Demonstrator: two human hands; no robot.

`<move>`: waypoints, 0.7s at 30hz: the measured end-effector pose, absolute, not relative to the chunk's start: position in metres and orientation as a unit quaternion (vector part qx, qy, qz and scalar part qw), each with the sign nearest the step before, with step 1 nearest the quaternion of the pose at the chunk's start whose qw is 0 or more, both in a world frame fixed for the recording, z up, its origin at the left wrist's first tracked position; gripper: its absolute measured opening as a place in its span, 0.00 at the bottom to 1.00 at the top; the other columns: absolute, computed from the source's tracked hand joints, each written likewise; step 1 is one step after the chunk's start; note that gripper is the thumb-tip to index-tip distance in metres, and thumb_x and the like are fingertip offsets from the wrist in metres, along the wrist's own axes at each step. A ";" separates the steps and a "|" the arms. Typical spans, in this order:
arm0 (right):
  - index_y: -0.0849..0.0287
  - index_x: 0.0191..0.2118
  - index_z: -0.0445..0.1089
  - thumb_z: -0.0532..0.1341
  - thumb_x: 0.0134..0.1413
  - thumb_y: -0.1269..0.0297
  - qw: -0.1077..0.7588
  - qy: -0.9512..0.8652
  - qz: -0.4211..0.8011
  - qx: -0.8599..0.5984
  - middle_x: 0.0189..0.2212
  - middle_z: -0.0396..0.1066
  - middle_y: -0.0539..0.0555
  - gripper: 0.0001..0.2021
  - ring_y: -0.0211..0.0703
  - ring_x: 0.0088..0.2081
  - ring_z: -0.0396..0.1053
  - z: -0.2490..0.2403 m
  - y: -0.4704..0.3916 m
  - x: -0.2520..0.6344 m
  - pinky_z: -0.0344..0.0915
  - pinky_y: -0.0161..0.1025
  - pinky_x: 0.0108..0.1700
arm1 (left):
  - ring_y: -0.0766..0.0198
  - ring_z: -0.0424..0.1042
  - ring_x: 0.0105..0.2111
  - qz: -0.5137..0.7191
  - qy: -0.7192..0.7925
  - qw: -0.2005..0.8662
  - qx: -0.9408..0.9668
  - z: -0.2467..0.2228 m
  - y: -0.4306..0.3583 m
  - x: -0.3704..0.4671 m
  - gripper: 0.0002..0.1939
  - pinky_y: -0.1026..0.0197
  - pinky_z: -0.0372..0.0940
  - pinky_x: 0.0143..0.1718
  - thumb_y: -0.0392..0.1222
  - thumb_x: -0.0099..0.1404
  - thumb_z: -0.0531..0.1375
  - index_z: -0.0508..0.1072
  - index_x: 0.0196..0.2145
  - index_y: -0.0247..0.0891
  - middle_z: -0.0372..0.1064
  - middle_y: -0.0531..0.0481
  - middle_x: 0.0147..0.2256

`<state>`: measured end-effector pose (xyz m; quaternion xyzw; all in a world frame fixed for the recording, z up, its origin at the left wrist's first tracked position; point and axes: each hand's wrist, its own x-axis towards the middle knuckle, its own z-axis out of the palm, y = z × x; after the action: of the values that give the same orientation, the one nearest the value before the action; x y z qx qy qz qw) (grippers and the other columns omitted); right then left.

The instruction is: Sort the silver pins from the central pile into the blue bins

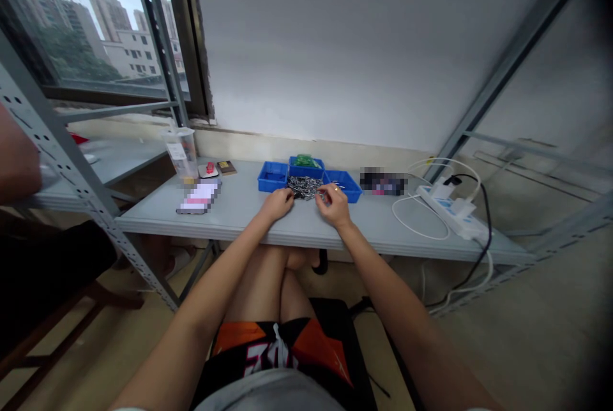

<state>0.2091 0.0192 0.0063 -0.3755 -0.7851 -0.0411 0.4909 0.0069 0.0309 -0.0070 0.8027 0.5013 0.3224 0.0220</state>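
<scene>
Up close, both hands meet at a heap of small metal parts point(305, 186) on the grey table point(249, 213). The left hand point(278, 203) rests curled at the heap's near left edge, and the right hand point(333, 203) pinches at its right side; whether either actually holds a piece is too small to tell. Just behind the heap sit three blue bins point(272, 176), the middle one holding something green. Farther right lies a white power strip point(453, 210) with cables, and to the left stands a clear plastic cup point(181, 153).

Left hand point(278, 202) and right hand point(332, 203) rest on grey worktop point(249, 213), fingers at pile of small metal parts point(305, 186). Three blue bins point(272, 177) just behind pile. Power strip point(453, 211) far right.
</scene>
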 end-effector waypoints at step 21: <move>0.59 0.44 0.66 0.50 0.59 0.68 0.174 -0.742 -0.088 -0.642 0.42 0.68 0.60 0.11 0.49 0.40 0.69 -0.001 0.023 0.200 0.61 0.40 0.41 | 0.57 0.71 0.39 0.317 0.506 0.021 0.802 -0.007 0.031 0.007 0.10 0.60 0.63 0.41 0.37 0.63 0.51 0.72 0.36 0.36 0.74 0.43 0.38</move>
<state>0.1997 0.0233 -0.0015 -0.6418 -0.7417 -0.0878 0.1741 0.0070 0.0312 -0.0072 0.8019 0.5059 0.3173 0.0215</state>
